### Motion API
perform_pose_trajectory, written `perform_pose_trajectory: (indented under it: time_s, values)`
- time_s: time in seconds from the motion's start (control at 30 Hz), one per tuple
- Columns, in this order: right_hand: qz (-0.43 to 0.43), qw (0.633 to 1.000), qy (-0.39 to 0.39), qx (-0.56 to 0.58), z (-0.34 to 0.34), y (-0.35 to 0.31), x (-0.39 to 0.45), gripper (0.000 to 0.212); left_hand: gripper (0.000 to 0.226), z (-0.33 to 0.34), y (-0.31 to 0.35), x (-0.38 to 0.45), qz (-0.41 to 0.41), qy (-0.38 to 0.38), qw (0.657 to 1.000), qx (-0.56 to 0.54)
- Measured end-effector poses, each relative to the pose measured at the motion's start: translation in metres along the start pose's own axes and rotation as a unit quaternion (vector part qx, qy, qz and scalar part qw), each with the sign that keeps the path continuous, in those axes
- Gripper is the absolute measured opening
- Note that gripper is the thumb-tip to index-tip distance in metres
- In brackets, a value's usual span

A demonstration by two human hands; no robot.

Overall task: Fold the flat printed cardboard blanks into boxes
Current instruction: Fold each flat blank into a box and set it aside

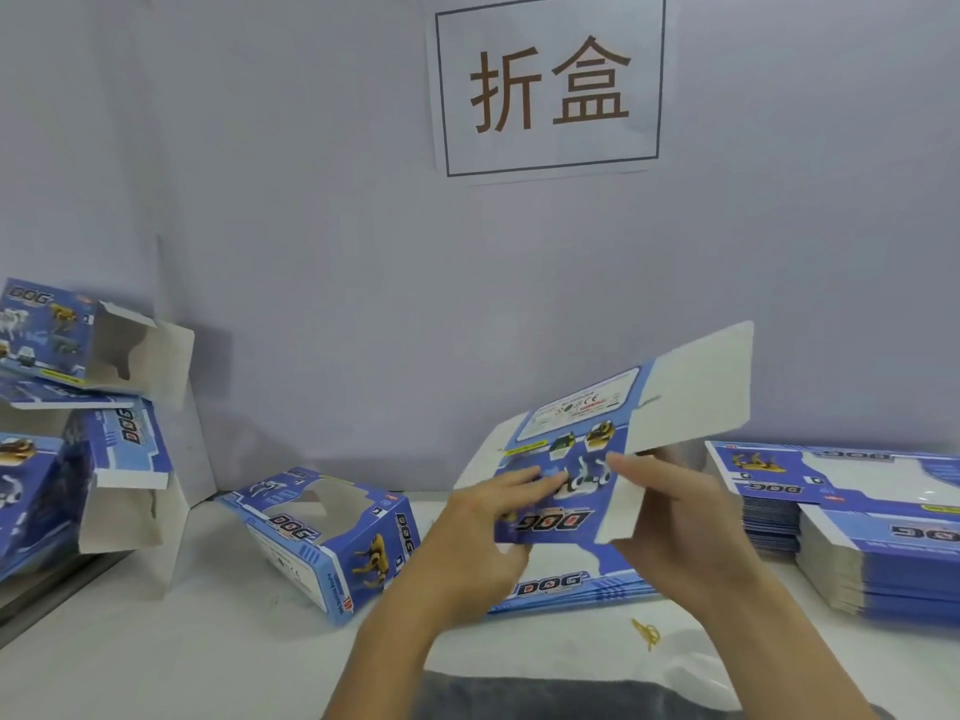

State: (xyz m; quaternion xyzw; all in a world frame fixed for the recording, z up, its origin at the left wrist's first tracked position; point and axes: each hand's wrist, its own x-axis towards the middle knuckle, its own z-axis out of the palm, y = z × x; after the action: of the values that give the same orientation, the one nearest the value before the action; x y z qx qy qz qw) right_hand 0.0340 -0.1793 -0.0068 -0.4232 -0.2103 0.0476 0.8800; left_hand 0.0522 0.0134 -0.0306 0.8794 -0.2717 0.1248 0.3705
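Observation:
I hold a blue printed "DOG" cardboard blank [597, 433] up above the table, its white flap pointing up and to the right. My left hand [483, 532] grips its lower left part, thumb on the printed face. My right hand [675, 517] grips its lower right edge, thumb on top. Flat blanks lie in a stack [857, 517] at the right. One folded box [332, 537] lies on its side left of my hands. More folded boxes [88, 407] are piled at the far left.
The white table [218, 652] runs to a grey back wall with a paper sign [548, 83]. Another flat blank [576, 589] lies under my hands. A yellow rubber band [647, 634] lies near the front. A dark cloth [519, 693] shows at the bottom edge.

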Motion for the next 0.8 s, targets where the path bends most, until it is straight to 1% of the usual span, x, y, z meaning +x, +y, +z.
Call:
perform_pose_trajectory:
  time_s: [0.03, 0.07, 0.1, 0.13, 0.17, 0.23, 0.27, 0.37, 0.4, 0.47, 0.53, 0.6, 0.67, 0.73, 0.8]
  values:
    - [0.006, 1.000, 0.014, -0.017, -0.001, 0.003, 0.002, 0.026, 0.067, -0.001, 0.002, -0.002, -0.019, -0.047, 0.998, -0.036]
    - [0.012, 0.999, 0.017, -0.030, -0.001, 0.006, 0.004, 0.032, 0.064, 0.000, 0.007, -0.003, -0.042, -0.078, 0.992, -0.092]
    - [0.019, 0.999, 0.013, -0.035, 0.001, 0.010, 0.006, 0.035, 0.062, 0.002, 0.013, -0.003, -0.060, -0.085, 0.982, -0.154]
    - [0.029, 0.999, 0.009, -0.036, 0.003, 0.015, 0.008, 0.036, 0.060, 0.006, 0.019, -0.001, -0.067, -0.071, 0.974, -0.204]
    - [0.041, 0.999, 0.006, -0.036, 0.007, 0.019, 0.009, 0.035, 0.063, 0.011, 0.023, 0.002, -0.068, -0.040, 0.970, -0.230]
    - [0.052, 0.998, 0.022, -0.036, 0.010, 0.028, 0.014, 0.033, 0.078, 0.020, 0.026, 0.007, -0.067, 0.021, 0.969, -0.239]
    - [0.051, 0.998, 0.034, -0.034, 0.010, 0.031, 0.016, 0.033, 0.080, 0.022, 0.025, 0.008, -0.061, 0.038, 0.971, -0.229]
    - [0.012, 0.998, 0.046, -0.043, 0.009, 0.034, 0.020, 0.040, 0.072, 0.017, 0.017, 0.006, -0.065, 0.052, 0.979, -0.186]
    - [-0.005, 0.997, 0.042, -0.071, 0.009, 0.034, 0.021, 0.047, 0.068, 0.014, 0.015, 0.005, -0.071, 0.057, 0.983, -0.160]
    - [-0.025, 0.986, 0.027, -0.162, 0.009, 0.037, 0.021, 0.057, 0.063, 0.011, 0.015, 0.005, -0.069, 0.079, 0.990, -0.093]
    - [-0.032, 0.961, 0.038, -0.273, 0.010, 0.041, 0.021, 0.061, 0.072, 0.011, 0.020, 0.005, -0.069, 0.105, 0.992, -0.015]
    - [-0.036, 0.935, 0.055, -0.347, 0.010, 0.040, 0.022, 0.059, 0.081, 0.009, 0.025, 0.005, -0.067, 0.139, 0.987, 0.041]
    - [-0.040, 0.930, 0.050, -0.362, 0.010, 0.031, 0.021, 0.054, 0.089, 0.002, 0.028, 0.004, -0.052, 0.179, 0.981, 0.060]
    - [-0.027, 0.933, 0.029, -0.358, 0.012, 0.022, 0.018, 0.054, 0.095, -0.005, 0.028, 0.003, -0.046, 0.217, 0.973, 0.066]
    - [-0.001, 0.927, -0.016, -0.375, 0.017, 0.018, 0.015, 0.063, 0.094, -0.007, 0.026, 0.003, -0.061, 0.223, 0.971, 0.062]
